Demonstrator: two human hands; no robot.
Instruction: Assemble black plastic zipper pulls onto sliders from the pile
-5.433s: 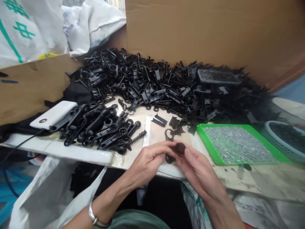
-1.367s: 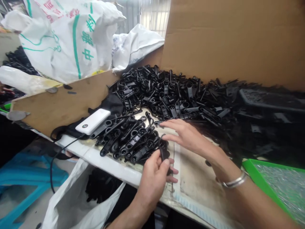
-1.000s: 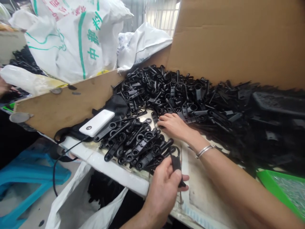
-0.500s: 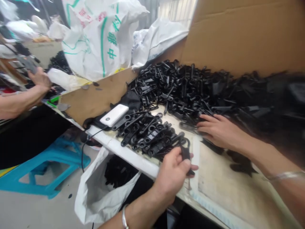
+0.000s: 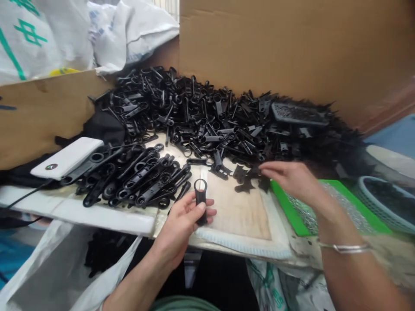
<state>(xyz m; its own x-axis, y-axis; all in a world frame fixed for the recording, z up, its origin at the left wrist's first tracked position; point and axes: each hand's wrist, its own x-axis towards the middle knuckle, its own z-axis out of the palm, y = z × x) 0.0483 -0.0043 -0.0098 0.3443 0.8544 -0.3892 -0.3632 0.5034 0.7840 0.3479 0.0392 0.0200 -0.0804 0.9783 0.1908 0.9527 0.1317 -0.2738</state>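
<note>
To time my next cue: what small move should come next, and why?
Probably lift one flat black piece with the right-hand grip: it is at that small cluster, contact unclear, while the left-hand grip holds a black ringed part with its ring end showing.

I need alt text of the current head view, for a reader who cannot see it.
The left hand holds a black ringed part; the right hand is near flat black pieces on a table. Behind is a heap of black parts; a white box is at left, a green tray of shiny metal bits at right.
</note>
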